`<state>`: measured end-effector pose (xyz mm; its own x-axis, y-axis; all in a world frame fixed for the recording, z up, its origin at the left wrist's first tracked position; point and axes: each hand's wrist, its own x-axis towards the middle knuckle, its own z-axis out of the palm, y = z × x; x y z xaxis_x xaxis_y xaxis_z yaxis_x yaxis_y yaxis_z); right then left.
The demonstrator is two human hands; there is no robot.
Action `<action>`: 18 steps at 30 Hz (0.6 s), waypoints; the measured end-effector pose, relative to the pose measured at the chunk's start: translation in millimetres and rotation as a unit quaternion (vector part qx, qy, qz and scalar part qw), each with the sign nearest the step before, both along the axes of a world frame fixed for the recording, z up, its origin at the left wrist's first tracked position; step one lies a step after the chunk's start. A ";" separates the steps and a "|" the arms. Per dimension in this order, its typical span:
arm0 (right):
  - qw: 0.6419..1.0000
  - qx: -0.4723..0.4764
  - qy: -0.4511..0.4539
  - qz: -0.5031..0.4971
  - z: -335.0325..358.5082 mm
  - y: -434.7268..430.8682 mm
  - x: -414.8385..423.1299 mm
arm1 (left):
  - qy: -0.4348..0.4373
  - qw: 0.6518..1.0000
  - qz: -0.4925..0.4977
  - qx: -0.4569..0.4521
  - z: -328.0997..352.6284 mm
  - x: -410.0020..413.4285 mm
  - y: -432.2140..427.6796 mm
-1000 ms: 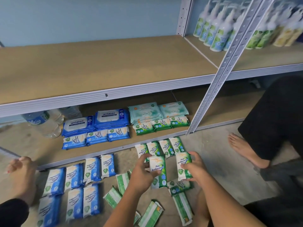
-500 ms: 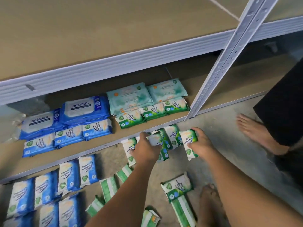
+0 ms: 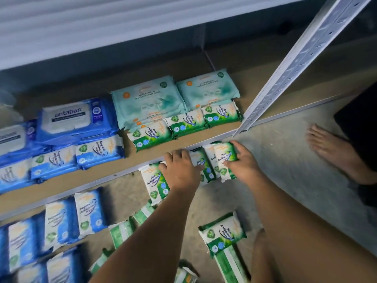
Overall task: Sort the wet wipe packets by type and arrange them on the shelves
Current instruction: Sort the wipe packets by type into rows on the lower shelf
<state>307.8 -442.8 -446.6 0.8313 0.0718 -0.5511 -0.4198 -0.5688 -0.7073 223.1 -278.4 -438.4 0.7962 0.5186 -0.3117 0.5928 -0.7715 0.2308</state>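
Observation:
A row of green pine wipe packets (image 3: pixel 155 180) stands on the floor against the bottom shelf's front rail (image 3: pixel 81 186). My left hand (image 3: pixel 180 170) lies over the row's middle, fingers curled on a green packet (image 3: pixel 199 162). At the row's right end my right hand (image 3: pixel 242 162) grips another green packet (image 3: pixel 224 158). On the bottom shelf lie three green packets (image 3: pixel 187 121), two teal packs (image 3: pixel 146 99), blue antabax packs (image 3: pixel 69 119) and small blue packets (image 3: pixel 100 152).
Blue packets (image 3: pixel 89 213) stand in rows on the floor at left. Loose green packets (image 3: pixel 222 231) lie near my arms. A white shelf upright (image 3: pixel 295 58) rises at right. Another person's bare foot (image 3: pixel 330 148) rests on the floor beyond it.
Both hands moved forward from the loose pile to the green row at the shelf rail, each carrying a green packet. The view dropped closer to the bottom shelf.

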 end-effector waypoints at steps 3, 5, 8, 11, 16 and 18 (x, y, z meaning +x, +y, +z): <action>1.000 -0.006 -0.016 0.018 -2.0 4.1 4.1 | -0.018 0.999 -0.011 0.030 -3.3 1.7 0.5; 0.999 -0.015 -0.025 0.027 -4.0 7.7 7.6 | -0.026 0.999 -0.004 0.030 -5.9 1.8 0.4; 0.999 -0.023 -0.031 0.025 -9.7 12.6 12.9 | -0.035 0.999 -0.008 0.035 -10.5 1.5 0.3; 0.995 -0.077 -0.044 0.037 -14.3 16.7 11.1 | -0.031 0.999 -0.013 0.035 -13.1 2.9 2.4; 0.981 -0.167 -0.059 0.075 -18.2 19.4 7.3 | -0.042 0.999 -0.017 0.030 -13.1 -0.2 4.7; 0.973 -0.199 -0.059 0.101 -13.0 20.1 7.8 | -0.071 0.997 -0.018 0.021 -8.7 -8.1 6.3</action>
<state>315.6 -422.7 -459.6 0.8813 0.0413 -0.4707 -0.1999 -0.8700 -0.4506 215.0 -272.1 -447.1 0.8487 0.4998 -0.1730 0.5289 -0.8020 0.2774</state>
